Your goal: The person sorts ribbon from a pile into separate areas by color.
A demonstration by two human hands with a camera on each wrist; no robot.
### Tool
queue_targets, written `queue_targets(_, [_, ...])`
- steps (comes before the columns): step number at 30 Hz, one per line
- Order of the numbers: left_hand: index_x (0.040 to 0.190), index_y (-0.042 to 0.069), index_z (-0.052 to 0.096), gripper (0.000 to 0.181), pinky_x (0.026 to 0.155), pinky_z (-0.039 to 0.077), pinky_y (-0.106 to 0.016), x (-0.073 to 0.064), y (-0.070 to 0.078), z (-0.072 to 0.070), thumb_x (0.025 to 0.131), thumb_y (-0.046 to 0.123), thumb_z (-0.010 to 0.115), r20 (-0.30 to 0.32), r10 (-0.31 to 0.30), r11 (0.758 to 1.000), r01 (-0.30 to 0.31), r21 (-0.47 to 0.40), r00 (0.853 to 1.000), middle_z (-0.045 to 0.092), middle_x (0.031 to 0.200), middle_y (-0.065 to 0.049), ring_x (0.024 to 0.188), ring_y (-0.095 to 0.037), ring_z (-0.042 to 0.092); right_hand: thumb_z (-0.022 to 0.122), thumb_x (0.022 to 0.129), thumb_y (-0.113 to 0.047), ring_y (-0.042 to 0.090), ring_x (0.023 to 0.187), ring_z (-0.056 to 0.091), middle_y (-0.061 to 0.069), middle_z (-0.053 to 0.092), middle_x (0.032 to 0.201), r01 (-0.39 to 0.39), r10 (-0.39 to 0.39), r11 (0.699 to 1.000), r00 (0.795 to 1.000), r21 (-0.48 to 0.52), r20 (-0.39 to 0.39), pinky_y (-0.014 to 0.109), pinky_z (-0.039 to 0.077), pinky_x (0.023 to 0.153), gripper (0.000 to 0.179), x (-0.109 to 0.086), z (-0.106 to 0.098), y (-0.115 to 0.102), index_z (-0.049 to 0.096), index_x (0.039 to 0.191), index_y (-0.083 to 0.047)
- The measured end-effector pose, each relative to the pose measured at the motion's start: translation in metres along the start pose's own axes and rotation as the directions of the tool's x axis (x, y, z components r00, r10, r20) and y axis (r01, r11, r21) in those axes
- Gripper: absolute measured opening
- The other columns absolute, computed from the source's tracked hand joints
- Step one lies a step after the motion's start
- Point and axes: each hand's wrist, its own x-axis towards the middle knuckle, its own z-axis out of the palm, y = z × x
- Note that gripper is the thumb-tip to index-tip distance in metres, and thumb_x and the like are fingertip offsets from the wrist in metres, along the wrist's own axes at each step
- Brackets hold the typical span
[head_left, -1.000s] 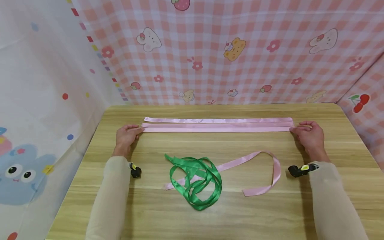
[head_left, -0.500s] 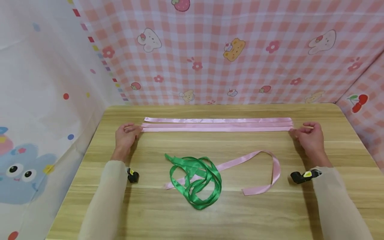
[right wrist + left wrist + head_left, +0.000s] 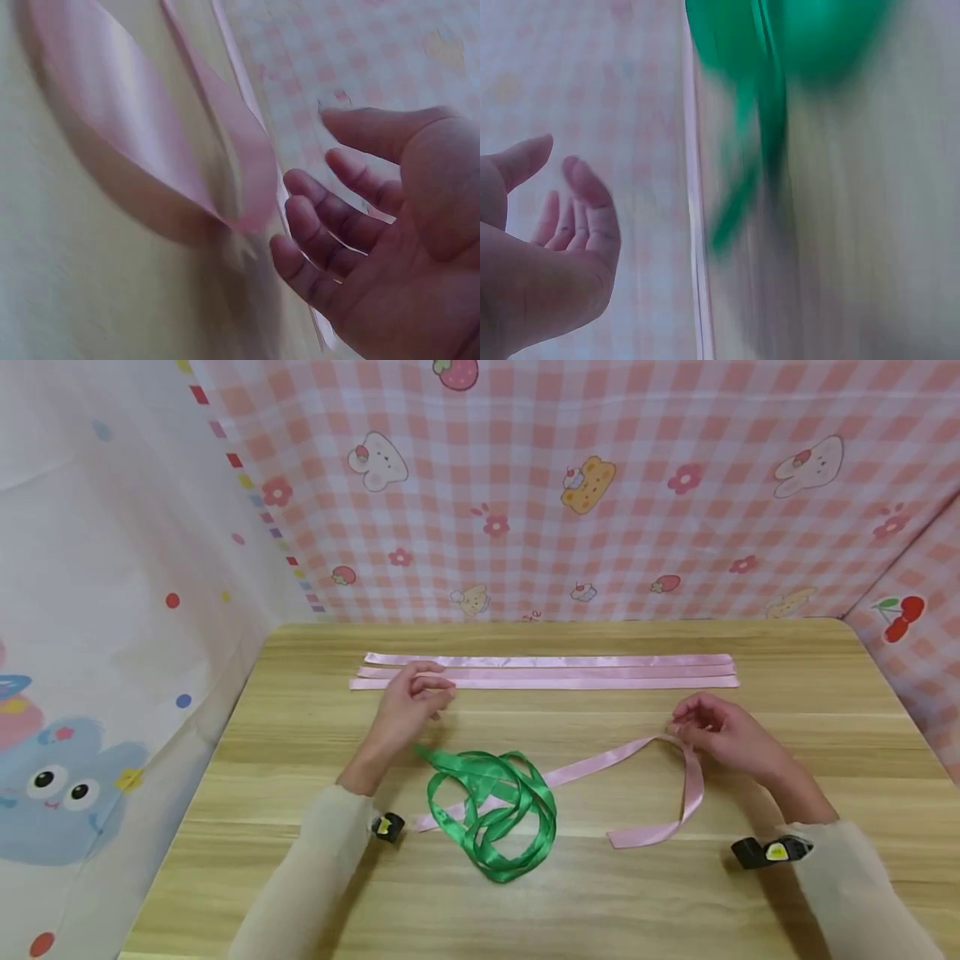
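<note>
Three pink ribbon strips (image 3: 585, 683) lie straight and side by side along the back of the table. My left hand (image 3: 405, 706) hovers with loosely bent fingers over their left part and holds nothing; in the left wrist view the thumb and fingertips are apart. Near the bend of a loose pink ribbon (image 3: 693, 785) is my right hand (image 3: 720, 735), its fingers relaxed. The right wrist view shows the fingers apart from the curved pink ribbon (image 3: 127, 90). A tangled green ribbon (image 3: 540, 802) lies over the loose pink ribbon's left part, hiding some of it.
The wooden table (image 3: 600, 910) has its back edge against a pink checked cloth (image 3: 525, 460). A white printed cloth (image 3: 112, 568) hangs along the left side. Each wrist bears a small black camera, such as the left camera (image 3: 387, 827).
Both hands have let go of the ends of the front pink strip. My left hand has moved right; my right hand has come left and toward me, to the loose pink ribbon.
</note>
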Motion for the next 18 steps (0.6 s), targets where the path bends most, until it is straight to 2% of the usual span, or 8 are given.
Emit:
queue_targets(2, [0.126, 0.005, 0.053, 0.038, 0.073, 0.058, -0.037, -0.006, 0.002, 0.022, 0.091, 0.002, 0.069, 0.089, -0.022, 0.999, 0.025, -0.037, 0.996, 0.065, 0.118, -0.026, 0.093, -0.034, 0.068, 0.068, 0.091, -0.002, 0.009, 0.079, 0.056, 0.012, 0.064, 0.096, 0.037, -0.035, 0.998, 0.999, -0.042, 0.03, 0.023, 0.048, 0.066, 0.022, 0.0, 0.008, -0.003, 0.057, 0.11, 0.004])
queue_targets(4, [0.128, 0.005, 0.052, 0.04, 0.081, 0.057, -0.046, -0.011, 0.002, 0.043, 0.092, 0.003, 0.068, 0.185, -0.04, 0.998, 0.048, -0.038, 0.982, 0.064, 0.122, -0.026, 0.103, -0.038, 0.066, 0.071, 0.09, -0.002, 0.009, 0.082, 0.056, 0.013, 0.063, 0.099, 0.042, -0.039, 0.997, 0.998, -0.071, 0.043, 0.021, 0.047, 0.07, 0.026, 0.0, 0.015, -0.004, 0.057, 0.111, 0.002])
queue_targets(8, [0.13, 0.001, 0.05, 0.042, 0.086, 0.056, -0.038, -0.017, -0.001, 0.079, 0.092, 0.006, 0.068, 0.333, -0.051, 0.999, 0.049, 0.015, 0.941, 0.064, 0.123, -0.023, 0.102, -0.026, 0.067, 0.073, 0.089, -0.004, 0.012, 0.084, 0.055, 0.013, 0.062, 0.099, 0.029, -0.026, 0.993, 0.999, -0.118, 0.026, 0.021, 0.047, 0.071, 0.028, 0.001, 0.025, -0.004, 0.056, 0.111, 0.001])
queue_targets(11, [0.128, -0.001, 0.052, 0.041, 0.082, 0.055, -0.027, -0.02, -0.001, 0.101, 0.092, 0.006, 0.069, 0.397, -0.038, 0.998, 0.015, 0.063, 0.917, 0.065, 0.121, -0.021, 0.1, -0.019, 0.066, 0.072, 0.089, -0.003, 0.013, 0.082, 0.055, 0.01, 0.063, 0.094, 0.031, -0.032, 0.987, 0.999, -0.157, -0.002, 0.021, 0.047, 0.07, 0.024, 0.001, 0.029, -0.005, 0.058, 0.109, -0.001])
queue_targets(13, [0.127, -0.001, 0.054, 0.039, 0.083, 0.054, -0.026, -0.023, 0.0, 0.114, 0.092, 0.004, 0.069, 0.427, -0.03, 0.996, -0.011, 0.094, 0.904, 0.065, 0.12, -0.02, 0.1, -0.019, 0.066, 0.069, 0.09, 0.0, 0.012, 0.079, 0.054, 0.009, 0.062, 0.09, 0.034, -0.037, 0.984, 0.999, -0.177, -0.017, 0.021, 0.046, 0.068, 0.019, 0.001, 0.032, -0.006, 0.059, 0.106, -0.002])
queue_targets(15, [0.127, 0.001, 0.055, 0.039, 0.085, 0.053, -0.026, -0.025, 0.001, 0.125, 0.091, 0.005, 0.07, 0.448, -0.027, 0.991, -0.035, 0.129, 0.894, 0.065, 0.12, -0.018, 0.101, -0.019, 0.065, 0.067, 0.09, 0.002, 0.013, 0.078, 0.053, 0.008, 0.062, 0.089, 0.032, -0.038, 0.983, 0.999, -0.179, -0.028, 0.021, 0.047, 0.066, 0.016, 0.0, 0.034, -0.008, 0.06, 0.104, -0.002])
queue_targets(18, [0.126, 0.005, 0.057, 0.04, 0.087, 0.052, -0.025, -0.026, 0.001, 0.14, 0.09, 0.008, 0.073, 0.466, -0.039, 0.981, -0.055, 0.187, 0.884, 0.066, 0.119, -0.013, 0.1, -0.016, 0.065, 0.065, 0.091, 0.004, 0.012, 0.077, 0.053, 0.009, 0.062, 0.089, 0.026, -0.03, 0.991, 0.999, -0.132, -0.029, 0.021, 0.047, 0.064, 0.013, 0.0, 0.037, -0.014, 0.061, 0.102, -0.002])
